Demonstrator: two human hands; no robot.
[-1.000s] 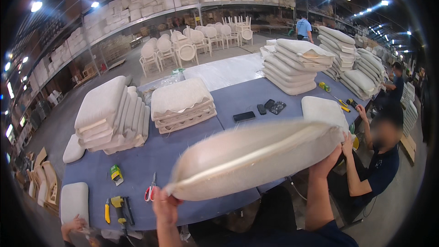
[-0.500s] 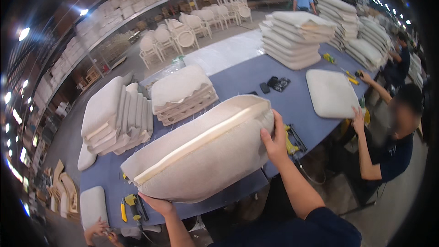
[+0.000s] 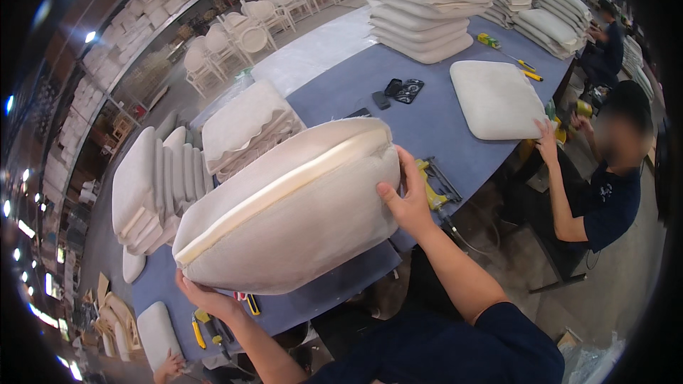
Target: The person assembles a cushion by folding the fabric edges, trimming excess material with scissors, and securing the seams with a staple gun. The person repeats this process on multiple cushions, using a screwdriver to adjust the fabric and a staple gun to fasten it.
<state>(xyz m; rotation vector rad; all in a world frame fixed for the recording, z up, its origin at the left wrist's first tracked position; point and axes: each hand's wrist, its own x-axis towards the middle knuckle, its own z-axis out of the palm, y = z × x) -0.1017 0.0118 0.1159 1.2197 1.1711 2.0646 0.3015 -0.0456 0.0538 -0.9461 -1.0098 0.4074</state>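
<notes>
Between my two hands a large upholstered seat cushion (image 3: 306, 238) is held up, tilted on edge over the near part of the table. Light grey fabric covers it, and a strip of cream foam shows along its open side. My left hand (image 3: 210, 302) grips the lower left corner, its fingers partly hidden beneath. Closed on the right end is my right hand (image 3: 409, 195), thumb on the near face. Just right of that hand lies a yellow staple gun (image 3: 434, 188). A yellow cutter knife (image 3: 198, 333) lies near my left forearm.
The blue-covered table (image 3: 327, 92) bears a cushion stack at left (image 3: 135, 192), fabric-covered pieces (image 3: 249, 124) behind mine and a tall stack (image 3: 423, 21) at the far side. At right a co-worker touches a finished cushion (image 3: 494, 99). Another person's hand (image 3: 171, 364) is at lower left.
My view has shifted, so the surroundings sit differently in it. The cushion is still in both hands, turned slightly. The co-worker's far hand has moved from the table to a yellow tool.
</notes>
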